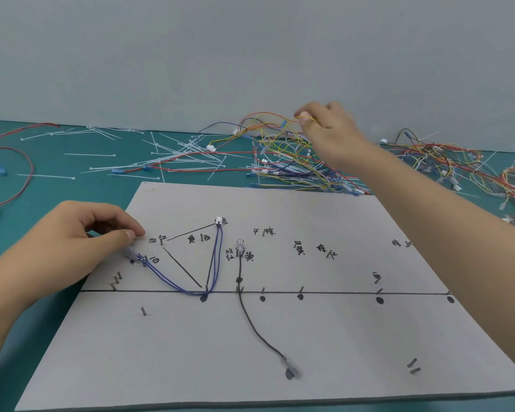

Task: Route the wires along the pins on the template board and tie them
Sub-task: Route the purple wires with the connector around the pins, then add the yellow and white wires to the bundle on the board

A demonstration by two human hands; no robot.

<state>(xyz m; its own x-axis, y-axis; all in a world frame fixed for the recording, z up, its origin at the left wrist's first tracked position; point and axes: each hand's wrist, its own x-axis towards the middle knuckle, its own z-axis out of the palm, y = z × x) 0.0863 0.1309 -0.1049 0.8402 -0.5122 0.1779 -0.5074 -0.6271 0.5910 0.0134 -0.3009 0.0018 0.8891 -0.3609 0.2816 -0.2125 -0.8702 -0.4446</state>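
The grey template board lies in front of me with metal pins, drawn lines and handwritten labels. A blue wire pair runs from a white connector down around a pin and up left to a clear terminal. My left hand rests at the board's left edge, thumb and fingertips at that terminal. A black wire runs from a clear terminal at a pin down to the board's lower middle. My right hand pinches a yellow wire lifted from the tangled pile behind the board.
A tangle of coloured wires lies behind the board, with more wires at the far right. White cable ties are scattered over the green mat. Red wires lie at the far left. A grey wall stands behind.
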